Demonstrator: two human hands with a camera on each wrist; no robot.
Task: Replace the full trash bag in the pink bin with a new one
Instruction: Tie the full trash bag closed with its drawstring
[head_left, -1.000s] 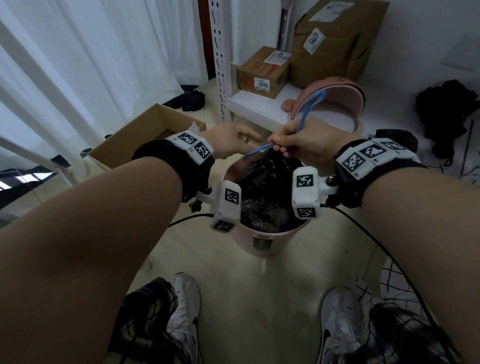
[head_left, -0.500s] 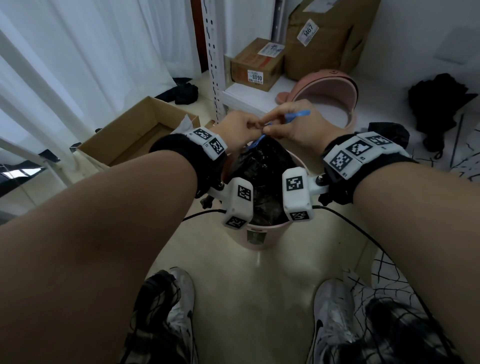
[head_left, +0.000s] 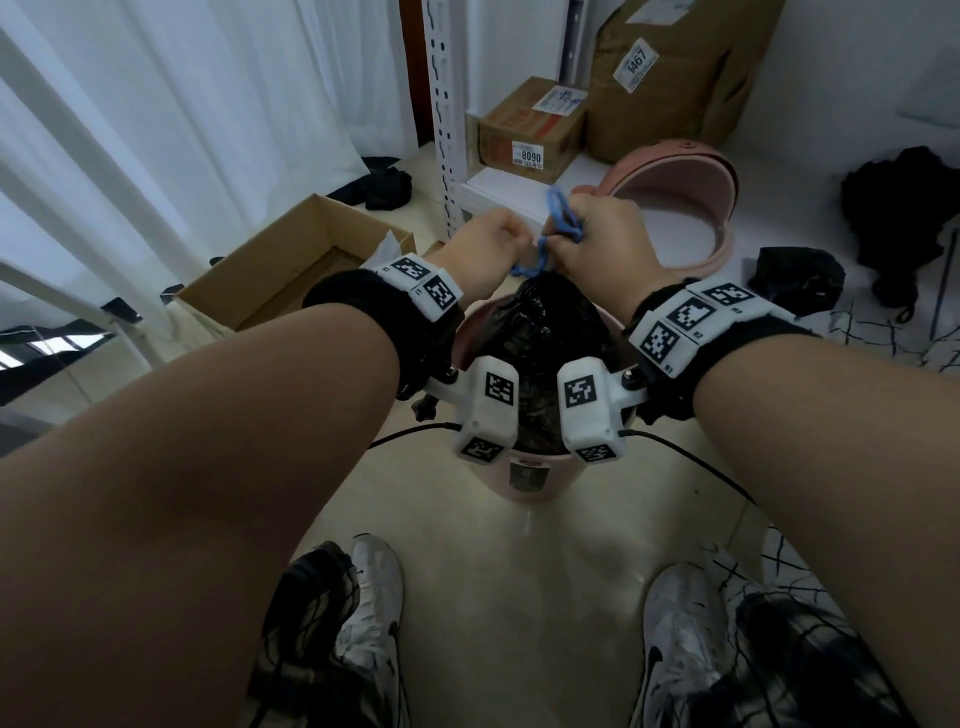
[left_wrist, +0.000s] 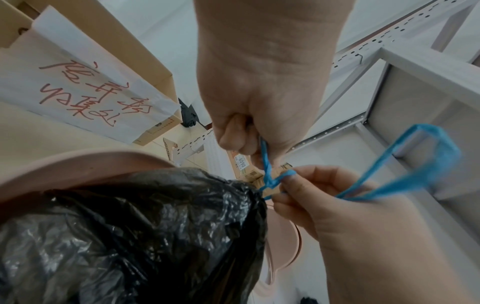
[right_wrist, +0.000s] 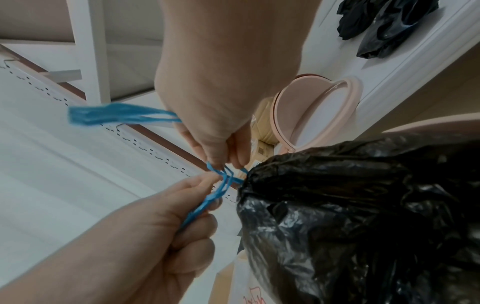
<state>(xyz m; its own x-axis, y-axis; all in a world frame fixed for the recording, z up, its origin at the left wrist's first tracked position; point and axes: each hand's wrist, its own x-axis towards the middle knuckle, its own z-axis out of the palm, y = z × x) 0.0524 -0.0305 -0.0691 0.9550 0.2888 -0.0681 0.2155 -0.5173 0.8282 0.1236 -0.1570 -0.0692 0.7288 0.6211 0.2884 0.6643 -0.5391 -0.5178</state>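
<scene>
The pink bin (head_left: 524, 480) stands on the floor between my forearms, with a full black trash bag (head_left: 540, 332) gathered to a neck above its rim. Two strands of the blue drawstring (head_left: 558, 218) cross at that neck. My left hand (head_left: 491, 247) pinches one strand in curled fingers; the left wrist view shows this left hand (left_wrist: 246, 131) above the drawstring (left_wrist: 267, 164). My right hand (head_left: 597, 234) pinches the other strand, whose loop sticks out past its fist. In the right wrist view the right hand (right_wrist: 218, 144) meets the left hand (right_wrist: 176, 222) beside the bag (right_wrist: 363, 205).
The bin's pink lid (head_left: 675, 208) leans behind the bin by the wall. An open cardboard box (head_left: 296, 260) sits at the left, near a white shelf post (head_left: 441, 130) and stacked cartons (head_left: 530, 130). A crumpled black bag (head_left: 800, 280) lies on the floor at the right.
My hands have drawn close together over the bag's neck. The long blue loop that my right hand held up is now crossed with the left strand and sticks out short.
</scene>
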